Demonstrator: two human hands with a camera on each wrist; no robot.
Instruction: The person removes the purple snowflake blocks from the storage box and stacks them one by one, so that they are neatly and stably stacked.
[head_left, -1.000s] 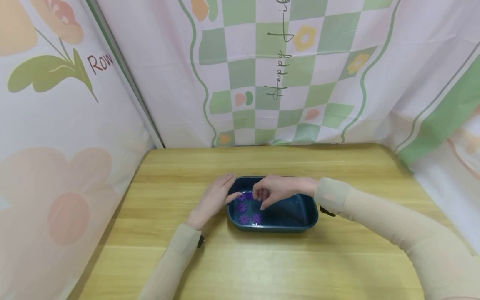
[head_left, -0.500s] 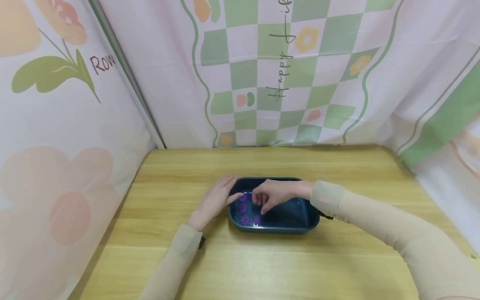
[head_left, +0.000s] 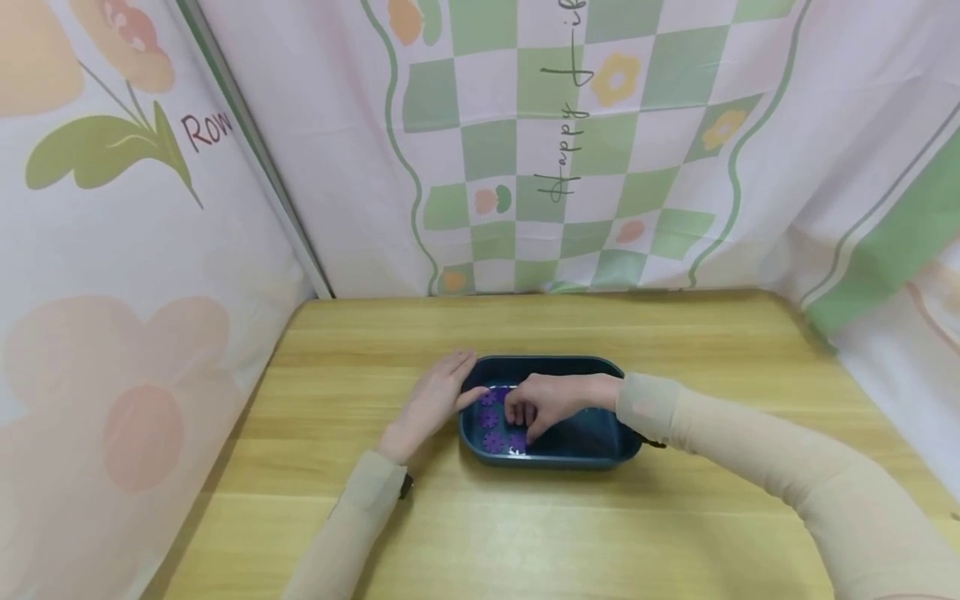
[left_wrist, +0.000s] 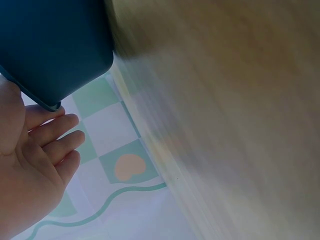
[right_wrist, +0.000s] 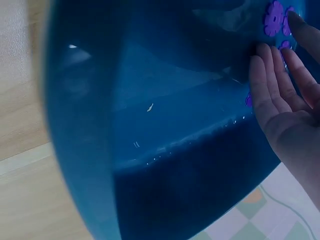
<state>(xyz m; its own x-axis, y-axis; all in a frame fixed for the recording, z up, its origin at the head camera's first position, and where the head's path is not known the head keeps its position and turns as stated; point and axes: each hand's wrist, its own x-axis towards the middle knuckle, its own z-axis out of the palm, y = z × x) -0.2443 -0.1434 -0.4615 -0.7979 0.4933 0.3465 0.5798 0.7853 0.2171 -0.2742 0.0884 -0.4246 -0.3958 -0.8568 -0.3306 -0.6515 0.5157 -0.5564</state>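
Note:
A dark blue oblong basin [head_left: 551,461] stands on the table. Flat purple flower-shaped discs [head_left: 492,442] lie on its floor, mostly at the left end. My left hand [head_left: 427,404] rests at the basin's left rim, thumb over the edge, its fairly straight fingers outside; the left wrist view shows the palm beside the basin corner [left_wrist: 55,45]. My right hand [head_left: 551,400] reaches down inside. Its fingers are slightly bent in the right wrist view, and the thumb [right_wrist: 306,36] touches or nearly touches a purple disc [right_wrist: 273,18]. I see nothing held; the fingers partly hide some discs.
The wooden table [head_left: 555,533] extends around the basin on all sides. Behind it hangs a patterned curtain [head_left: 555,150] with green checks, and printed cloth [head_left: 112,250] closes off the left side. More cloth [head_left: 900,250] hangs at the right.
My right hand has moved down and slightly toward the basin's near side, its thumb now at a near purple disc. The left hand stays at the rim.

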